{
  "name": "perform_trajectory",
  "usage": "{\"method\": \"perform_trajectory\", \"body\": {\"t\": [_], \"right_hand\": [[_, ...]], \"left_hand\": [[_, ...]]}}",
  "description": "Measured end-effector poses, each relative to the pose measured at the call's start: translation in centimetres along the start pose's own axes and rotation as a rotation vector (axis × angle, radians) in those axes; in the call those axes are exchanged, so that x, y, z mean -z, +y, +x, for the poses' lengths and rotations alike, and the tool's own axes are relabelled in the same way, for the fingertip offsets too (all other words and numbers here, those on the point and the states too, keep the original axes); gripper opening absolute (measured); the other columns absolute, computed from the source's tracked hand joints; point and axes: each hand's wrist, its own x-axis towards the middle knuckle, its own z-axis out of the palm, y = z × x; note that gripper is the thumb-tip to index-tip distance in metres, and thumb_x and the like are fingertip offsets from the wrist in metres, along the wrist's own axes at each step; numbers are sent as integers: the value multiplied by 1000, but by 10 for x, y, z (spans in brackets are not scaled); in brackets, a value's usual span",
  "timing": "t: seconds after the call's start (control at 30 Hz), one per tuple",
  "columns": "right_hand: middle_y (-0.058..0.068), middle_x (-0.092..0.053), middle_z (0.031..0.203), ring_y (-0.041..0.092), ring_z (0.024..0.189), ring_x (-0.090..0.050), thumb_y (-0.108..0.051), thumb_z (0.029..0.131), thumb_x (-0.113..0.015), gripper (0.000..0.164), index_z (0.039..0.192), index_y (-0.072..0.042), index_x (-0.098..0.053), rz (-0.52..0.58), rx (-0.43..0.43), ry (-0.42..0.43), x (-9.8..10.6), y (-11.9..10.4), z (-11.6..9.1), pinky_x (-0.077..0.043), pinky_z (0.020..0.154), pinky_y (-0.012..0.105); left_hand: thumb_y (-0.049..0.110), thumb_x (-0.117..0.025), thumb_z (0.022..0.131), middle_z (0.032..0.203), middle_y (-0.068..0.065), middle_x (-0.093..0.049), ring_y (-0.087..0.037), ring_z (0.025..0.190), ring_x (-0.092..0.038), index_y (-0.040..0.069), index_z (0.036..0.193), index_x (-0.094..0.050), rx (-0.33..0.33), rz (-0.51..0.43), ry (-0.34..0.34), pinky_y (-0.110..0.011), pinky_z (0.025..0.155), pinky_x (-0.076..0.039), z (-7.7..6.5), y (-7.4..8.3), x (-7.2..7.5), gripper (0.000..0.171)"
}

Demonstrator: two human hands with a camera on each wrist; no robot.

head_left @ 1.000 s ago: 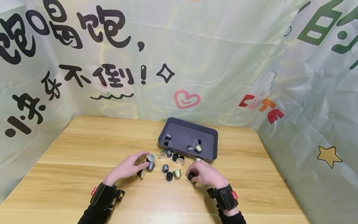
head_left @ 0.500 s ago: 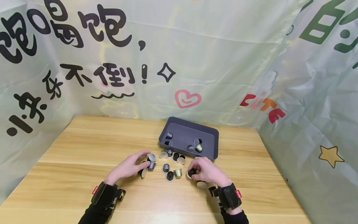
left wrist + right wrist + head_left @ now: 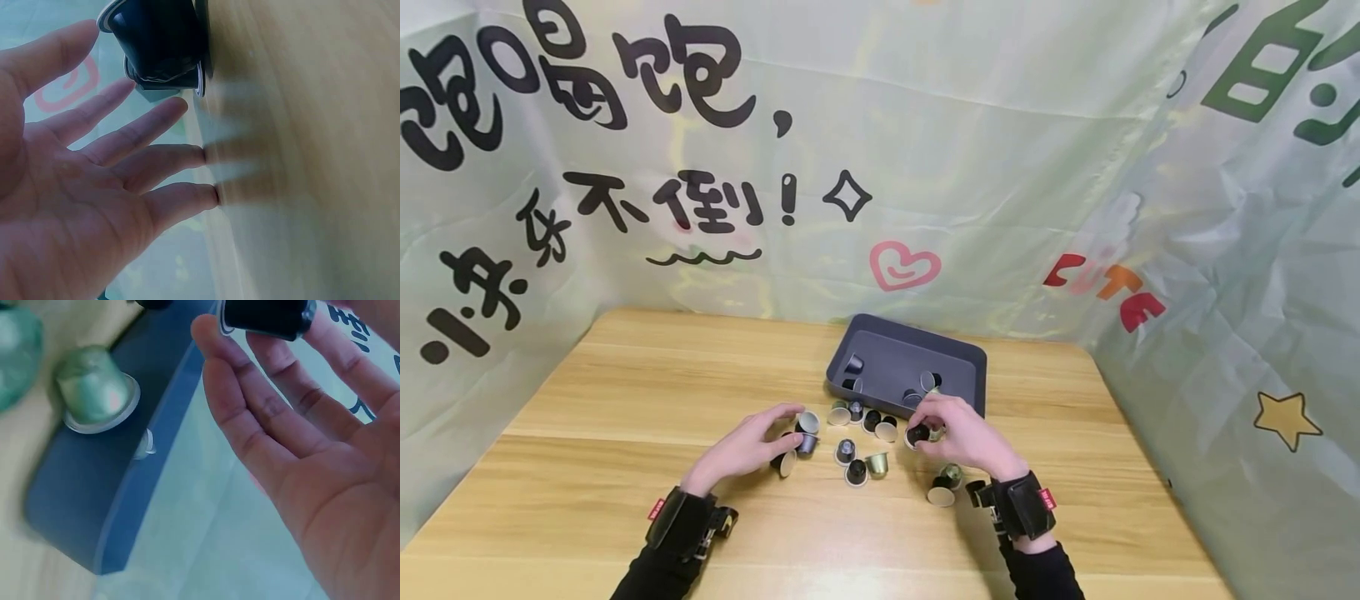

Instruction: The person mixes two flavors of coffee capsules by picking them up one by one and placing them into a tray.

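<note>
A black coffee capsule [image 3: 917,436] is pinched by my right hand [image 3: 961,432], close to the tray's near wall. The right wrist view shows the black capsule [image 3: 265,315] between thumb and fingers, raised above the table. Fingers nearly straight and spread, my left hand [image 3: 747,448] rests beside a few capsules: one with a silver lid [image 3: 808,422], a grey-blue one [image 3: 806,446] and one with a beige lid [image 3: 786,464]. In the left wrist view its thumb tip is right at a dark capsule [image 3: 156,37]. A green capsule [image 3: 94,387] stands near the right hand.
A dark grey tray [image 3: 895,350] stands at the back with several capsules inside. Before it lie more capsules, among them a gold-green one [image 3: 877,464] and a black one [image 3: 856,472]. A beige-lidded capsule [image 3: 940,497] lies near the right wrist. Printed cloth walls enclose the table.
My right hand has taken up the black capsule and moved away from me toward the tray, uncovering capsules near its wrist. My left hand has stayed in place.
</note>
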Motion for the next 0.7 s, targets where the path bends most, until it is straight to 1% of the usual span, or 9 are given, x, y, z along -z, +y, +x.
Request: {"method": "perform_trajectory", "body": {"t": [0.07,0.13,0.27,0.4,0.47,0.6,0.7], "right_hand": [[-2,-66,90,14,77,-55,-7,80,-79,19,98,-11,-74,-6,13,8,5,-1,4,-52,68,26],[-1,-66,87,15,73,-52,-7,81,-78,19,99,-11,-74,-13,23,11,11,-2,8,-47,65,24],[-1,-67,87,12,70,-50,-9,84,-77,18,102,-11,-75,-53,22,8,22,-3,19,-39,65,18],[-1,-70,90,13,71,-54,-11,86,-75,19,105,-10,-75,-108,17,32,31,0,32,-41,66,19],[0,-71,91,14,71,-55,-12,88,-74,20,108,-10,-74,-110,5,43,34,3,37,-41,67,21],[1,-71,98,10,73,-52,-14,91,-72,23,114,-12,-73,-95,-24,57,41,7,49,-42,70,25],[3,-72,101,8,74,-53,-15,91,-71,24,115,-12,-72,-100,-34,80,46,12,59,-44,70,26]], "left_hand": [[29,-59,102,148,-27,-50,-48,138,-46,-2,145,-46,1,-2,-1,-64,116,-36,0,0,0,55],[29,-59,102,148,-27,-50,-48,138,-46,-1,145,-46,3,-2,0,-64,116,-36,0,-1,0,55],[31,-59,101,148,-27,-51,-48,138,-47,-1,145,-47,-3,2,1,-65,115,-36,0,-1,0,55],[31,-59,101,148,-28,-51,-49,137,-47,-2,145,-47,-4,6,2,-65,115,-36,-1,0,1,56],[31,-59,101,148,-28,-51,-49,137,-47,-2,145,-47,-3,3,1,-65,115,-36,-1,0,0,56],[31,-59,101,148,-28,-50,-49,138,-47,-2,145,-46,-4,-1,-4,-65,115,-36,-1,0,0,56],[30,-59,101,148,-29,-50,-49,137,-47,-2,145,-46,-4,-2,-5,-65,115,-36,-1,-1,0,56]]}}
